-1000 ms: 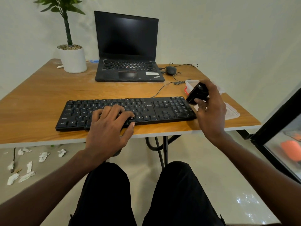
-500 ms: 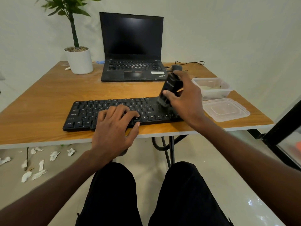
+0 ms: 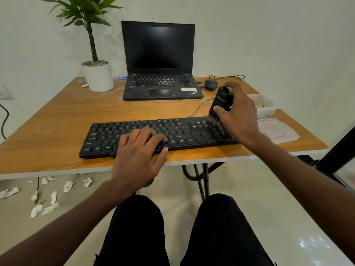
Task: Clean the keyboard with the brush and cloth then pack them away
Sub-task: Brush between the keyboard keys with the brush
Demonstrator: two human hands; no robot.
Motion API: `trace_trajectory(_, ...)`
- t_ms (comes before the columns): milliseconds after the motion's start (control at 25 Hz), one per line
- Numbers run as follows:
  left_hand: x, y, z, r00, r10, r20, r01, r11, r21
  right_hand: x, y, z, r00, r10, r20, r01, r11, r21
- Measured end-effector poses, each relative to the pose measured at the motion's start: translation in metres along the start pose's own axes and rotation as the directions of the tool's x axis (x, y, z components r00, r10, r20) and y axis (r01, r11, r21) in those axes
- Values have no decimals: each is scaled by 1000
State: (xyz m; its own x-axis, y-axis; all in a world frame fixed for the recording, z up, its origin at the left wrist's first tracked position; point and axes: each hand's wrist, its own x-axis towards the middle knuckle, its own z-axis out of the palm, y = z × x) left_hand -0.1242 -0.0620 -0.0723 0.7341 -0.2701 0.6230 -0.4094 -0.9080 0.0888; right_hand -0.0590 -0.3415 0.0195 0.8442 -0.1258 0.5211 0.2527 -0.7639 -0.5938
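Note:
A black keyboard (image 3: 134, 131) lies along the front of the wooden table (image 3: 57, 116). My left hand (image 3: 138, 156) rests on its lower middle keys with fingers spread, thumb at the front edge. My right hand (image 3: 238, 116) grips a black brush (image 3: 221, 104), held upright, its bristles down on the keys at the keyboard's right end. A clear plastic container (image 3: 267, 107) stands at the right behind my hand, something pale inside it. Its lid (image 3: 278, 129) lies flat beside the keyboard.
An open black laptop (image 3: 159, 62) sits at the back centre, a grey mouse (image 3: 211, 83) and cable to its right. A potted plant (image 3: 98, 75) stands at the back left. Torn paper scraps (image 3: 50, 196) litter the floor on the left. My knees are under the table's front edge.
My right hand has carried the brush from mid-keyboard to the keyboard's right end, bristles on the keys. The camera view shifted. My left hand has stayed on the keys.

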Motion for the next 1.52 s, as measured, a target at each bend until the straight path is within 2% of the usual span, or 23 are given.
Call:
trace_trajectory(40, 0, 0, 0, 1000, -2, 1, 2, 1000, -4, -7, -1, -8, 995, 97, -7, -94, 981, 169)
trace_trajectory(80, 0, 0, 0, 1000, -5, 1, 5, 1000, -8, -16, -4, -16, 973, 228, 40, -223, 876, 428)
trace_trajectory(120, 1, 0, 0, 1000, -5, 1, 5, 1000, -11, -24, -7, -22, 925, 349, 150, -356, 662, 659)
trace_trajectory(160, 2, 1, 0, 1000, -8, 2, 8, 1000, -16, -34, -9, -28, 863, 413, 291, -464, 423, 778)
trace_trajectory(200, 2, 2, -1, 1000, -13, 2, 13, 1000, -25, -44, -9, -33, 806, 432, 405, -539, 251, 804)
trace_trajectory(240, 3, 3, -3, 1000, -21, 2, 21, 999, -36, -55, -7, -36, 763, 432, 481, -590, 162, 791)
trace_trajectory(280, 4, 4, -4, 1000, -31, -1, 31, 998, -51, -64, -7, -37, 737, 425, 526, -624, 126, 771)
trace_trajectory(360, 10, 10, -8, 999, -47, -11, 46, 994, -100, -75, -6, -37, 747, 424, 512, -611, 137, 779)
trace_trajectory(440, 24, 22, -11, 998, -63, -10, 60, 979, -196, -78, -5, -33, 817, 415, 400, -511, 201, 836)
trace_trajectory(520, 47, 36, -10, 998, -58, 13, 60, 948, -313, -80, -8, -29, 874, 381, 302, -433, 330, 839)
trace_trajectory(600, 66, 47, -5, 999, -18, 50, 37, 906, -422, -84, -10, -23, 899, 345, 270, -415, 472, 778)
trace_trajectory(680, 72, 51, 3, 996, 44, 71, -4, 877, -481, -86, -8, -20, 901, 342, 267, -419, 523, 742)
trace_trajectory(800, 64, 51, 14, 989, 118, 85, -64, 879, -473, -84, -3, -22, 895, 342, 285, -429, 493, 756)
trace_trajectory(1000, 63, 50, 16, 995, 90, 43, -59, 877, -477, -86, -4, -15, 912, 300, 279, -407, 586, 701)
trace_trajectory(1120, 62, 51, 17, 993, 111, 43, -76, 867, -493, -87, -5, -13, 909, 297, 291, -415, 600, 684)
trace_trajectory(1360, 62, 50, 16, 988, 127, 84, -67, 855, -514, -84, -3, -19, 887, 291, 357, -461, 583, 669)
trace_trajectory(1520, 61, 51, 16, 989, 131, 71, -76, 852, -517, -78, 2, -24, 870, 228, 437, -491, 477, 728)
